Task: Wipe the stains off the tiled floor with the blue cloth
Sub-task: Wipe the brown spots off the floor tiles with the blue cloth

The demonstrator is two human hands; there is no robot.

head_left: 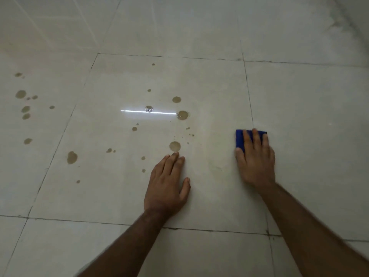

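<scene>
The blue cloth [239, 139] lies folded on the pale tiled floor [299, 106], right of centre. My right hand [255, 158] presses flat on top of it, fingers spread over the cloth, covering most of it. My left hand [167, 184] rests palm down on the floor with nothing under it, its fingertips just below a round brown stain [175, 146]. Several brown stains dot the middle tile, such as a large spot [182, 115] and an oval blot [72, 157]. More stains [21, 94] mark the tile at far left.
A bright strip of reflected light [147, 111] crosses the middle tile. Dark grout lines [248, 92] divide the large tiles. A tiled wall [50, 23] rises at the back left, meeting the floor along a seam.
</scene>
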